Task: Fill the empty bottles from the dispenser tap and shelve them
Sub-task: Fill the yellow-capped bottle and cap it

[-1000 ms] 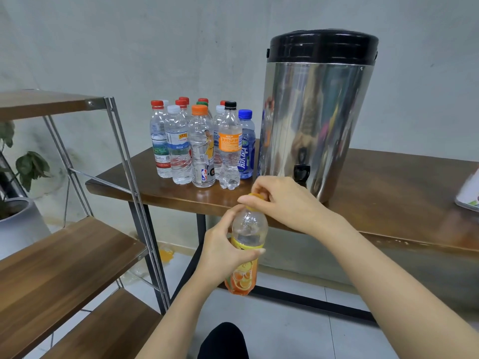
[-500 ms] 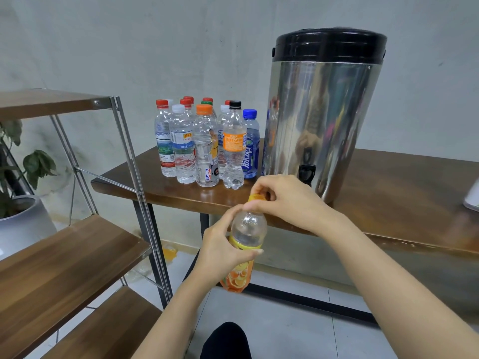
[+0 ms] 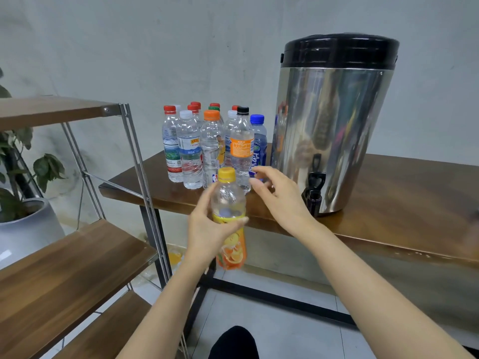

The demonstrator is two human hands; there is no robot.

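My left hand (image 3: pixel 207 229) grips a clear bottle (image 3: pixel 229 203) with a yellow cap and an orange fruit label, held upright in the air before the table edge. The cap sits on the bottle. My right hand (image 3: pixel 280 195) hovers just right of the cap with fingers loosely spread, holding nothing. A steel dispenser (image 3: pixel 334 125) with a black lid stands on the wooden table (image 3: pixel 404 193); its black tap (image 3: pixel 315 187) points toward me, right of my right hand. Several capped bottles (image 3: pixel 212 149) stand grouped left of the dispenser.
A wood-and-metal shelf unit (image 3: pixel 67 260) with three visible boards stands at the left, its steel post (image 3: pixel 145 182) close to the table corner. A potted plant (image 3: pixel 23 193) sits behind it. Grey tiled floor lies below.
My right hand has let go of the yellow cap and drawn off to the right. The bottle has risen a little in my left hand.
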